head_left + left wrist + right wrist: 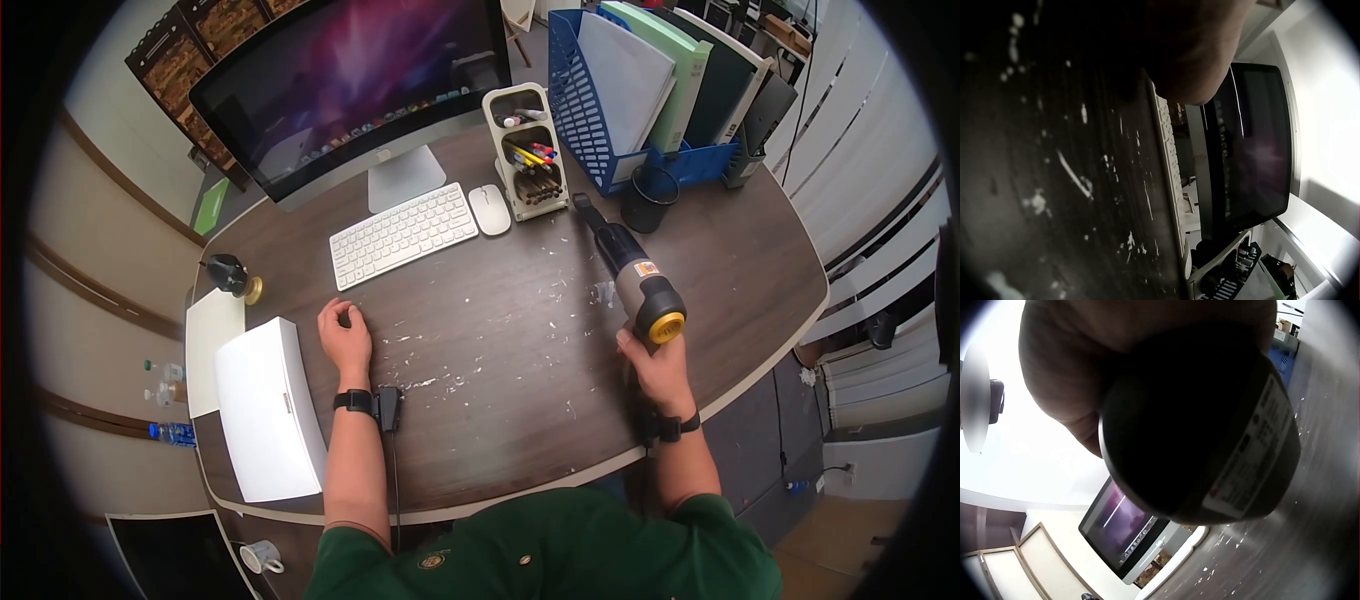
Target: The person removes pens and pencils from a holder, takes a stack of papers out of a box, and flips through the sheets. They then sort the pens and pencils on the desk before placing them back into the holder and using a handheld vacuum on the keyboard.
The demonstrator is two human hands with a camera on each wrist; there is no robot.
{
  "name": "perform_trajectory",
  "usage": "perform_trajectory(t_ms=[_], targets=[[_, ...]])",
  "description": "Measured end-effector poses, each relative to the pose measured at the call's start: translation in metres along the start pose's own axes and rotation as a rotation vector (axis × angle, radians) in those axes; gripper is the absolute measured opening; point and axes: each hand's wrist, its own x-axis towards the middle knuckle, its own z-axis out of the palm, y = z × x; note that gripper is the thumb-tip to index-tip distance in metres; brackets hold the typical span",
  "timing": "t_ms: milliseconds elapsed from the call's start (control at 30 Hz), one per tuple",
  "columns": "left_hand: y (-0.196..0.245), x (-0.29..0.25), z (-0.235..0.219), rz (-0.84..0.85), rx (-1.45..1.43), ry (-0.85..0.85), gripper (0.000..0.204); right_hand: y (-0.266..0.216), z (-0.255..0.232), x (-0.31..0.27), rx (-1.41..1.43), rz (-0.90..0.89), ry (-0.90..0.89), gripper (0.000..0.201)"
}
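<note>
My right hand grips the handle of a handheld vacuum cleaner, grey and black with a yellow round end. Its narrow dark nozzle points away from me, toward the far side of the desk. In the right wrist view, the dark base of the vacuum with its printed label fills the middle. My left hand rests on the desk with loosely bent fingers, holding nothing. White scraps are scattered over the dark wooden desk between the hands, and some lie near the nozzle.
Behind the hands stand a monitor, a white keyboard, a mouse and a pen organizer. A black mesh cup stands near the nozzle, before blue file holders. White papers lie at the left.
</note>
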Motion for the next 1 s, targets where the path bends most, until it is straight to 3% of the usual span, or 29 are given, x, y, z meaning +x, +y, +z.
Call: perform_trajectory(t_ms=[500, 833, 1000], targets=[[-0.001, 0.000, 0.001, -0.010, 0.010, -0.003, 0.012, -0.016, 0.020, -0.004, -0.075, 0.019, -0.265, 0.030], [0.002, 0.000, 0.000, -0.023, 0.006, -0.005, 0.012, -0.007, 0.003, -0.004, -0.060, 0.031, -0.070, 0.025], [0.001, 0.001, 0.000, -0.016, 0.007, -0.004, 0.013, -0.002, -0.005, -0.006, 0.013, 0.045, -0.061, 0.020]])
